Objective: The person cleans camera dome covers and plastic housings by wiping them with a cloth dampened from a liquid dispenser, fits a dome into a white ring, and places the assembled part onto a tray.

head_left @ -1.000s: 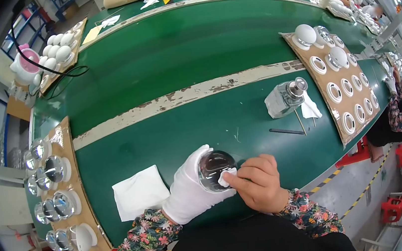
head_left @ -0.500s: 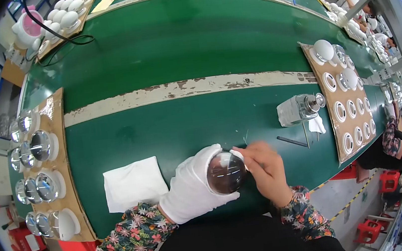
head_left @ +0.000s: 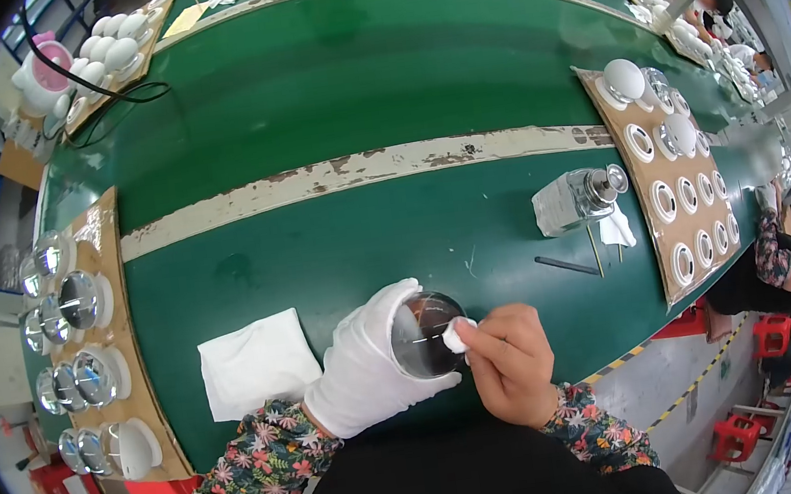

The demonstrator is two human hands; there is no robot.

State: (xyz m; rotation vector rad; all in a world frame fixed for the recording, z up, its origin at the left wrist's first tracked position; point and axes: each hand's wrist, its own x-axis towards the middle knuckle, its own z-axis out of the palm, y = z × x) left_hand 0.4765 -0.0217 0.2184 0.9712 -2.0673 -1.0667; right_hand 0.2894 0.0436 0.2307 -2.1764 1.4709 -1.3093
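Observation:
My left hand (head_left: 357, 375), in a white glove, is closed around a shiny, dark-looking glass dome (head_left: 417, 328) above the near edge of the green table. The glove covers the dome's left side and lower edge. My right hand (head_left: 514, 366) is bare and pinches a small white wad (head_left: 456, 335), cloth or cotton, pressed against the dome's right side. Left of the glove lies a folded white cloth (head_left: 260, 364). A clear glass bottle (head_left: 560, 207) with a metal top stands beyond my right hand, near a thin dark stick (head_left: 566, 267).
Cardboard trays flank me: the left tray (head_left: 159, 414) carries several mirror-like domes in white rings, the right tray (head_left: 644, 216) several white rings and a few domes. A crumpled tissue (head_left: 616, 229) lies by the bottle. A black cable (head_left: 135, 99) curves at the back left. Other people work at right.
My right hand has moved slightly left and down, bringing the white wad from the dome's rim onto its surface. The left hand and dome have shifted a little left.

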